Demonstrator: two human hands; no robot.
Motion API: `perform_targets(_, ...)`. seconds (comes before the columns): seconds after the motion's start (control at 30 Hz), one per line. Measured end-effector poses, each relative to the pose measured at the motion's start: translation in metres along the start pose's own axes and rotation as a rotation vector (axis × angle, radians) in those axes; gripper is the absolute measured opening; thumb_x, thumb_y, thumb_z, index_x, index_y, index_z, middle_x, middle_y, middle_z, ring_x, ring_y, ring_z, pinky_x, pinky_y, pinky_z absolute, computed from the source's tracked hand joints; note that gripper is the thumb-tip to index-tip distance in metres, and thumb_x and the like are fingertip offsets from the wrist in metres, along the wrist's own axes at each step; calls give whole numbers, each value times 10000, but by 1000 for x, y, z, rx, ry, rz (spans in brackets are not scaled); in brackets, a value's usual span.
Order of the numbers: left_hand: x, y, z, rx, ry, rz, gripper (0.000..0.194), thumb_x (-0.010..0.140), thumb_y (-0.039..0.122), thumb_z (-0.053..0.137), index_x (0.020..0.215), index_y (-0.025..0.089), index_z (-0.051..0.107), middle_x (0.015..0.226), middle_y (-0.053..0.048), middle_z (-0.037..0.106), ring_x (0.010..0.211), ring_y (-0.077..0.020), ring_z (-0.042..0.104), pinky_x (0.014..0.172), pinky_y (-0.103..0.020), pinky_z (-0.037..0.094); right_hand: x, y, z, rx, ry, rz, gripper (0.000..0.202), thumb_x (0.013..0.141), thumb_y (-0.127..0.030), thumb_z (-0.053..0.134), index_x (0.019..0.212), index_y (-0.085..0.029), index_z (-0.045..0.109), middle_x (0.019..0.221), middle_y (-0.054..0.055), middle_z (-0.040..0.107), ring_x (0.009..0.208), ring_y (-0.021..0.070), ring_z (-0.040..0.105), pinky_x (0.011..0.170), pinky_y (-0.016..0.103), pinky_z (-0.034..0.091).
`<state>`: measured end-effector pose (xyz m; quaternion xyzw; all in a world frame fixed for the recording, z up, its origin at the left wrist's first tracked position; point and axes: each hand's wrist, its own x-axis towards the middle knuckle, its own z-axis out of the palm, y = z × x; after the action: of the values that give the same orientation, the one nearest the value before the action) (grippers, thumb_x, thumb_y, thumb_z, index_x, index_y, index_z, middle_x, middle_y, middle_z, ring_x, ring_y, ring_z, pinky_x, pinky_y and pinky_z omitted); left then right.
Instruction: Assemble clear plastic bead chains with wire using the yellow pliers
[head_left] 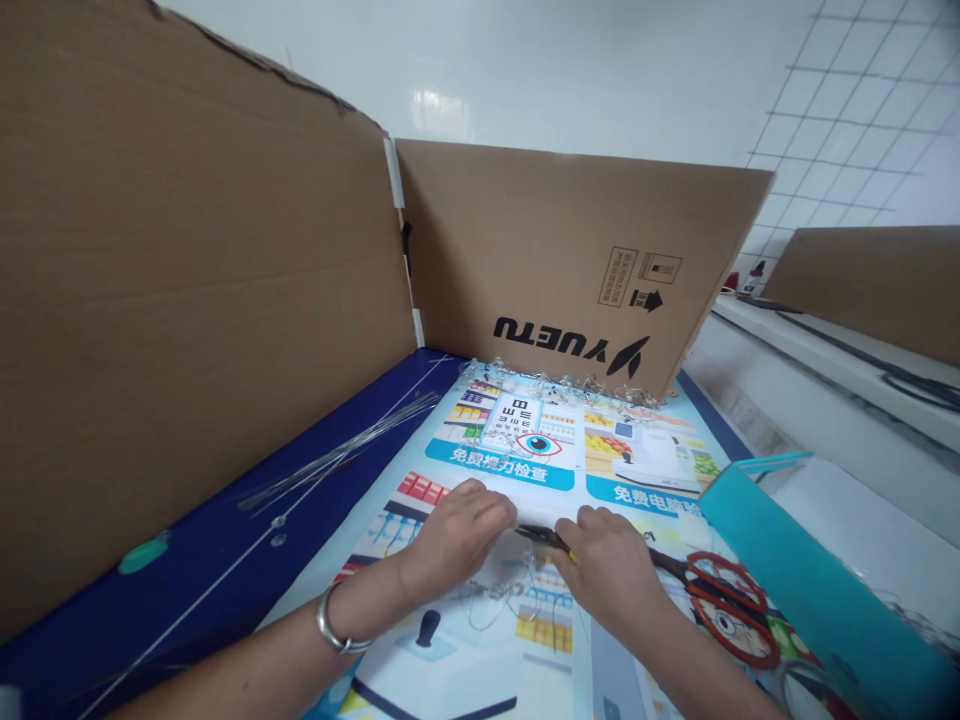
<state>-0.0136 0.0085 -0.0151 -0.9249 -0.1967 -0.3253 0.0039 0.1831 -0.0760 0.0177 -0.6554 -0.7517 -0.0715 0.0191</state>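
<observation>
- Left hand (466,528) is pinching closed at the tips of the pliers (543,537), its hold unclear.
- Right hand (611,567), curled closed, is gripping the pliers above the printed sheet (480,660).
- Red-handled scissors (686,571) are lying nearby.

Pale gloss behind the cardboard panels (577,230)

Here we are: two brown walls of cardboard meet beside the tabletop (67,650), light glares off a glossy white surface (570,70) beyond, and dark-lined white tiles (862,110) slant away, upper right!

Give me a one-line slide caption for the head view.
Pliers in the right hand point at the closed left hand near thin wire, red-handled scissors lying nearby on the printed sheet.
</observation>
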Motion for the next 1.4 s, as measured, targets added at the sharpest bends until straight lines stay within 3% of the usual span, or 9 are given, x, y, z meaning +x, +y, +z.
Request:
perform_targets(0.93,-1,1,2,1,5,28,179,829,61,367,823,162,514,729,-25,577,663,-141,471,657,-299,334,-1,1,2,44,0,-10,225,834,-424,442,795,-229,549,768,20,554,714,162,492,561,274,224)
perform_targets(1.4,-4,0,-1,-194,170,-2,153,839,63,376,909,172,459,814,-42,589,692,-135,482,687,-304,371,-1,7,-2,102,114,-4,175,829,-363,469,867,-225,568,835,42,520,815,180,450,700,288,291)
